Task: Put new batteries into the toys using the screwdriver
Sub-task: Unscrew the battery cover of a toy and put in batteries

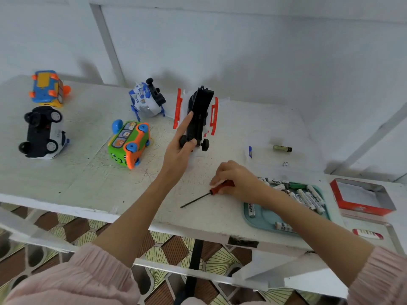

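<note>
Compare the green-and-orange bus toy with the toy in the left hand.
The green-and-orange bus toy lies untouched on the table; the red-and-white toy is gripped by the left hand. The bus has blue wheels; the held toy has black ones. Both show their undersides.

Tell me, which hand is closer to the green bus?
Left. The left hand holds up the red and white toy just right of the green bus. The right hand is farther right and nearer the table's front edge, on the screwdriver.
</note>
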{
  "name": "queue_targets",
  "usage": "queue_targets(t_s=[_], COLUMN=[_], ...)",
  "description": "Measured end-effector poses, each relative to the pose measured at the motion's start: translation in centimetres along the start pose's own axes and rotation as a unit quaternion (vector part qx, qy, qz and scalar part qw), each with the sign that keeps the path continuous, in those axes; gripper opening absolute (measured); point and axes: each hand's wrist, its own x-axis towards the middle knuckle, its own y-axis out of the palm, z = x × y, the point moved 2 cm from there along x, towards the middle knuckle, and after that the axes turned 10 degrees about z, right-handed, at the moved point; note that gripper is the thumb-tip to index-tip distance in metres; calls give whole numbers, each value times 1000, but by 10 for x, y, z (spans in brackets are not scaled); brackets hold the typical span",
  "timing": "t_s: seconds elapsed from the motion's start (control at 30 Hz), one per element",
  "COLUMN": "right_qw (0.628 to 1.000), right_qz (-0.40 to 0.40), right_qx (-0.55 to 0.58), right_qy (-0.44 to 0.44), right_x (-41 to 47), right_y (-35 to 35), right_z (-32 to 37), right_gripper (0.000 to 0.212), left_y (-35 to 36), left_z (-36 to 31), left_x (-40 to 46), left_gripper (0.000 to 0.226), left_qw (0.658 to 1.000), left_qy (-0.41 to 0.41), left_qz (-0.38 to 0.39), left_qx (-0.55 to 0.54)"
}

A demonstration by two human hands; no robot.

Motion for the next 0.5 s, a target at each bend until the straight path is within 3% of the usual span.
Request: queue_targets(t_s=[0.13, 0.33, 0.5], right_qw=[997, 996, 991], right_qz=[-46, 74, 80], right_qx=[57, -8, -70], right_qy=[5, 51, 78], right_x=[-22, -66, -76], right_y=[-26, -27, -19], right_z=[2, -11, -15], right_gripper=[20, 22, 30], left_y=[2, 4, 0], left_z=[-1, 2, 9], left_x=[0, -3, 0], left_gripper=[63, 62, 64], left_qw=[1000, 999, 999], left_qy=[12, 37, 44], left_qz=[16, 13, 4], left_qx=[8, -2, -20])
